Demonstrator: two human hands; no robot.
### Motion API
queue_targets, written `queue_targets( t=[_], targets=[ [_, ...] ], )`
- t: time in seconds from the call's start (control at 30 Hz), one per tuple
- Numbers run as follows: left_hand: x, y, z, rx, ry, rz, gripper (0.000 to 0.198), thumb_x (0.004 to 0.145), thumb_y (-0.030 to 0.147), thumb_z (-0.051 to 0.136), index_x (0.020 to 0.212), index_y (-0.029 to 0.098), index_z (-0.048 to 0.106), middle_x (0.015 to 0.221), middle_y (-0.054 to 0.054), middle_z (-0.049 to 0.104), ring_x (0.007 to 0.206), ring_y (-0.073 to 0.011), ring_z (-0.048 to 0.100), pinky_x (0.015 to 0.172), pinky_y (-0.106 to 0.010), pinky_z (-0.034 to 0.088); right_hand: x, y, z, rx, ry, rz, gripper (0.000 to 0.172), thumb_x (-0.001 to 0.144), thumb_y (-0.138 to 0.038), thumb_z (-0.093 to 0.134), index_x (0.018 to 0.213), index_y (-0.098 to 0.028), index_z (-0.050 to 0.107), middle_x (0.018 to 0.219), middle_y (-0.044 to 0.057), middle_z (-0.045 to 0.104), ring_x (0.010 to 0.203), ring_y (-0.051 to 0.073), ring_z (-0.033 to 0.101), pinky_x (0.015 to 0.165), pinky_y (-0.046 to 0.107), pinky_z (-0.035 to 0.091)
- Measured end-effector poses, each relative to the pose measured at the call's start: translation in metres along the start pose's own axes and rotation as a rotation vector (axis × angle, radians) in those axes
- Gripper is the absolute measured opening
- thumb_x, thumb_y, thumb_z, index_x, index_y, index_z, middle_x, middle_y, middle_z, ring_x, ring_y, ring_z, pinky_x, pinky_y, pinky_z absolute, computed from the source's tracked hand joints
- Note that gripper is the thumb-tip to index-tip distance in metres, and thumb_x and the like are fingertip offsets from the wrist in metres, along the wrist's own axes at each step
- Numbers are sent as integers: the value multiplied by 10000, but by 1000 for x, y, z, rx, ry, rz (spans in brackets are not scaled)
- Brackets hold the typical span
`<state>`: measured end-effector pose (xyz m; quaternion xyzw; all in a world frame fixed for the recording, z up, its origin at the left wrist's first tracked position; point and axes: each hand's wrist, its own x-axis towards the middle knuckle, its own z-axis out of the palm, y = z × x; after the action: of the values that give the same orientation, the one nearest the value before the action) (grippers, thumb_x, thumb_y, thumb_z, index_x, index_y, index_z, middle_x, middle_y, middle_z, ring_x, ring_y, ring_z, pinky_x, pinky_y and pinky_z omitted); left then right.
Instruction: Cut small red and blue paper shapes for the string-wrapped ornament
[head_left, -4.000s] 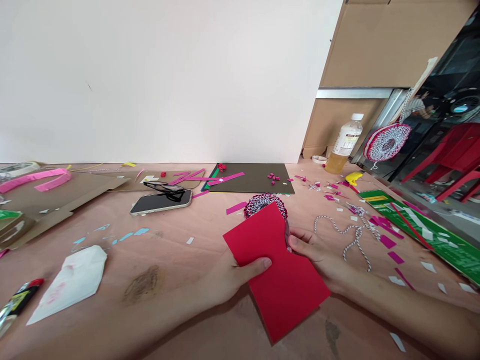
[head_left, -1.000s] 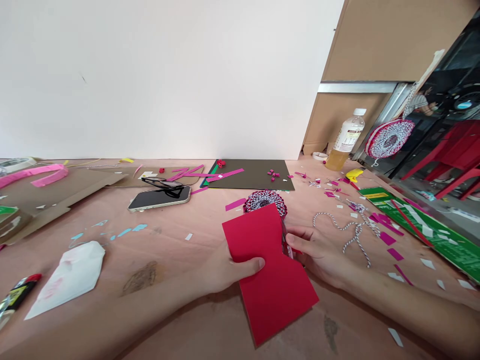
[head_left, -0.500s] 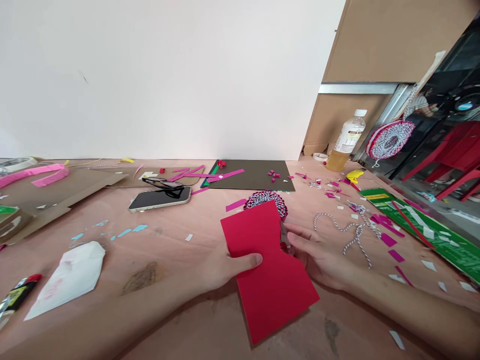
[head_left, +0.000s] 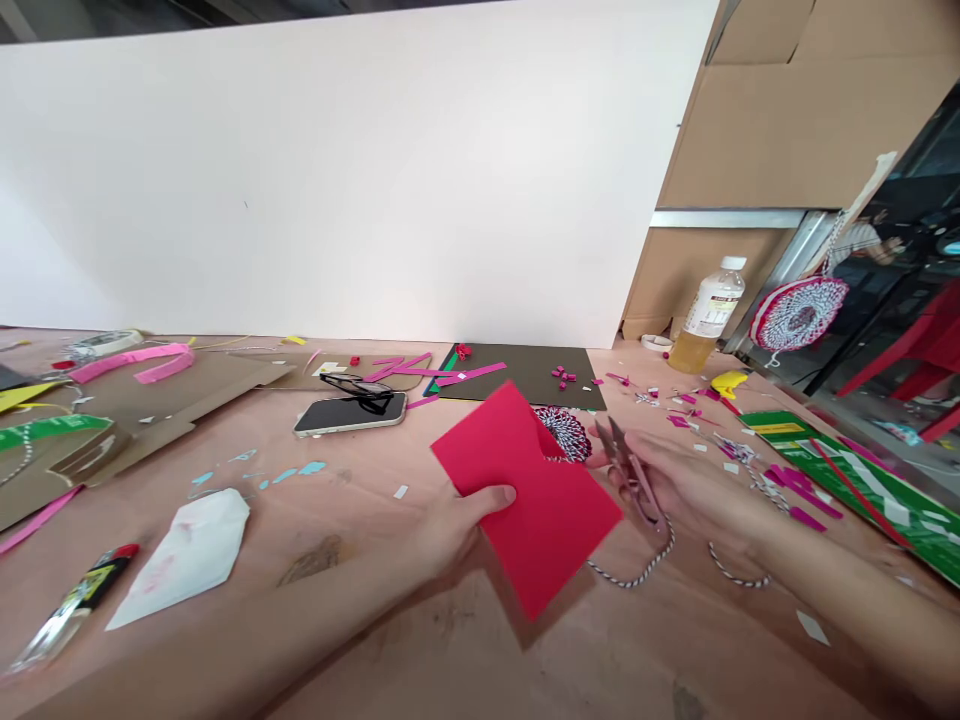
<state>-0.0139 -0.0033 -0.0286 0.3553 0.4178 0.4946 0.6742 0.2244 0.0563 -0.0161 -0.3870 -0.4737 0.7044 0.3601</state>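
Left hand pinches red card; right hand grips snips.

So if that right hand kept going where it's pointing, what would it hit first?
Probably the twine rosette, just ahead of the snips in the right hand, beside the red paper; depth is unclear.

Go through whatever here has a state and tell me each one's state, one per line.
red paper: held up, pinched by the left hand, notch cut in one edge.
snips: gripped in the right hand, blades look slightly apart.
bottle: upright, capped, partly full.
phone: lying flat, screen dark.
glasses: lying on the phone's far edge.
tube: lying down, red cap on.
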Motion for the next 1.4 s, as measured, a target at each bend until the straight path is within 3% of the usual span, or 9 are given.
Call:
queue_targets(
  t=[0.1, 0.2, 0.37, 0.57, 0.8, 1.0, 1.4],
  targets=[
    [-2, 10, -1, -6, -170, -242, 258, 562, 192, 655, 812, 129, 671, 788, -60, 715, 739, -215, 654, 667, -293, 494, 0, -19, -14, -199, 11, -77, 223, 790, -396, 630, 903, -216, 696, 687, 22, 631, 566, 121, 518, 438, 209, 393],
    [-4, 20, -5, 76, -329, -409, 267, 502, 170, 605, 748, 120, 696, 686, -34, 705, 607, -167, 623, 586, -248, 468, -6, -32, -20, -370, -62, -13, 275, 765, -346, 659, 1007, -217, 685, 800, 43, 662, 568, 107, 518, 340, 180, 280],
    [-4, 29, -12, 258, -344, -542, 166, 496, 183, 537, 583, 161, 677, 570, 2, 670, 515, -160, 574, 472, -236, 397, -18, -39, -21, -418, -359, 230, 225, 744, -330, 674, 907, -179, 711, 683, 22, 655, 487, 68, 518, 399, 166, 354],
    [-3, 27, -12, 307, -274, -511, 133, 453, 190, 538, 533, 150, 636, 594, -16, 685, 491, -177, 566, 479, -269, 403, -25, -32, -11, -293, -533, 326, 250, 722, -334, 690, 894, -155, 719, 702, 39, 678, 465, 49, 509, 388, 139, 331],
    [-2, 27, -10, 324, -237, -507, 161, 449, 165, 557, 565, 136, 665, 561, -8, 665, 496, -167, 554, 530, -277, 432, -27, -27, 3, -268, -492, 335, 227, 741, -342, 666, 848, -154, 735, 693, 32, 671, 440, 33, 453, 396, 140, 324],
    [-5, 26, -13, 363, -215, -540, 203, 472, 162, 562, 632, 125, 680, 588, -40, 679, 636, -246, 633, 615, -332, 474, -29, -25, 6, -283, -495, 347, 193, 769, -310, 639, 791, -144, 733, 674, 28, 667, 445, 28, 453, 401, 130, 316],
    [-2, 30, -11, 403, -254, -546, 343, 440, 169, 577, 757, 116, 698, 677, -49, 710, 627, -250, 636, 540, -326, 486, -24, -18, 2, -206, -534, 412, 202, 755, -299, 677, 822, -113, 715, 647, 23, 648, 427, 13, 468, 400, 100, 351]
  ],
)
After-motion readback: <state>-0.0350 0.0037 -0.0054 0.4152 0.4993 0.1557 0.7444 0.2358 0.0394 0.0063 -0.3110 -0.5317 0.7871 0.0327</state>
